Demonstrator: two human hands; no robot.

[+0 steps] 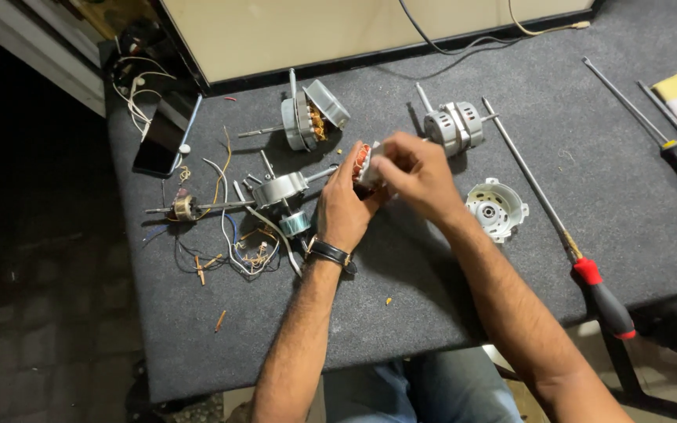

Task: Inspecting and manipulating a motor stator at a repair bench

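Repair workshop — felt-covered bench [432, 298], opened fan motors [454, 125], long screwdrivers [601, 294], loose wires [244, 251]

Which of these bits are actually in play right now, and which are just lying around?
In hand:
- motor stator with copper windings, held by left hand and right hand

Lying about:
- white end cover
- assembled motor
- red-handled screwdriver
- phone
- loose wires

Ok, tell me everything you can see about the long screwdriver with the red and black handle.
The long screwdriver lies flat on the dark grey mat, slanting from upper left to lower right. Its thin, bare metal shaft runs past a white motor end cover. The red and black handle, plastic or rubber by its look, sticks out over the mat's front edge. No hand touches it; the right hand is nearest.
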